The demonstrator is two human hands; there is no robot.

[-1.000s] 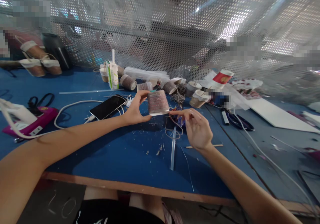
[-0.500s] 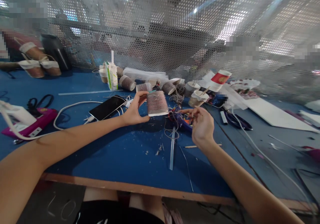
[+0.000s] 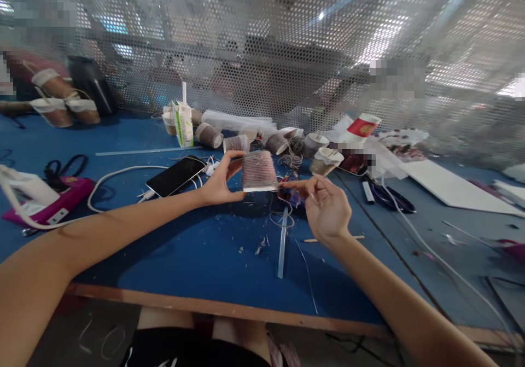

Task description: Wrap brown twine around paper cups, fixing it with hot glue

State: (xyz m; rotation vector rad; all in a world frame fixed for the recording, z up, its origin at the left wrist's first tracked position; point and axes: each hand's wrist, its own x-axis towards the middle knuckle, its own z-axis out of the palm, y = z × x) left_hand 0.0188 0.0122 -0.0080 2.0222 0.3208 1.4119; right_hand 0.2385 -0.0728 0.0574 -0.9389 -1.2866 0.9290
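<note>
My left hand grips a paper cup wound with greyish-pink cord, held on its side-left between thumb and fingers above the table. At the cup's lower right edge is the tip of my right hand's stretched index finger; it looks to touch the cup there. The other fingers of that hand are curled, and whatever they pinch is too small to make out. A loose loop of grey cord hangs or lies just below the cup. Behind the right fingertips lies a blue-purple bundle, partly covered.
Cord-wound cups and a tangle of cord line the mesh screen. A phone, a drink carton and a purple power strip are left. A clear strip, thin stick and white board lie right.
My right hand has moved slightly left, its index finger now reaching the cup's lower right edge. The cup has shifted slightly right in my left hand.
</note>
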